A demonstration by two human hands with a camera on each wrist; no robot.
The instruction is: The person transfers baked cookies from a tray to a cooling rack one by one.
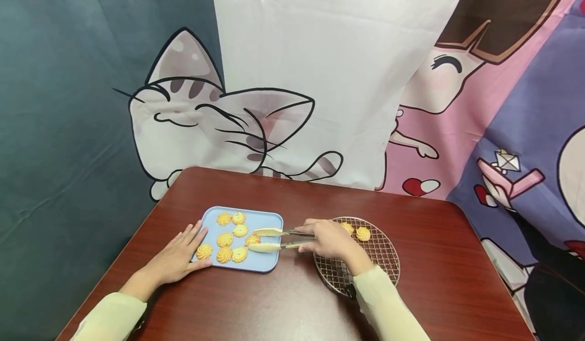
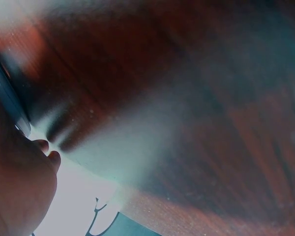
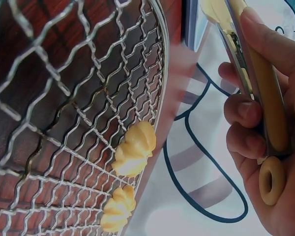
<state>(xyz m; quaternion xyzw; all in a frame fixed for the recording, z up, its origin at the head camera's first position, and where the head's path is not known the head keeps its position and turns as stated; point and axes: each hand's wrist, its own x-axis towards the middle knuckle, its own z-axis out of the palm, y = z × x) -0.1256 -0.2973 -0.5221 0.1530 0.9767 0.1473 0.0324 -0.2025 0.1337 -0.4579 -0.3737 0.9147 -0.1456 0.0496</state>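
The left wrist view is mostly blur: dark red table (image 2: 196, 123), a sliver of the tray's edge (image 2: 10, 105) and part of the left hand (image 2: 19, 187) at the lower left, nothing sharper. In the right wrist view the tongs (image 3: 258, 93) are cut off at the top, so their tips and the tray's cookies do not show there. From the head view, whether the tong tips touch a cookie cannot be told.

The left hand (image 1: 180, 252) lies flat with fingers spread and straight on the table, fingertips against the near left corner of the blue tray (image 1: 269, 262). The right hand (image 1: 331, 239) has its fingers curled round the handle of the tongs (image 1: 274, 239), whose two arms stand apart and reach over the tray's right side, tips just beside a cookie (image 1: 252, 240). Eight cookies lie on the tray.

The right hand and its sleeve (image 1: 384, 305) cover the near left part of the round wire rack (image 1: 381, 257), which sits just right of the tray. Two cookies (image 1: 363, 234) rest at the rack's far edge; up close they show as ridged yellow swirls (image 3: 135, 150) on the mesh (image 3: 64, 98). Behind the table hangs a cloth printed with a cartoon cat (image 1: 201, 122).
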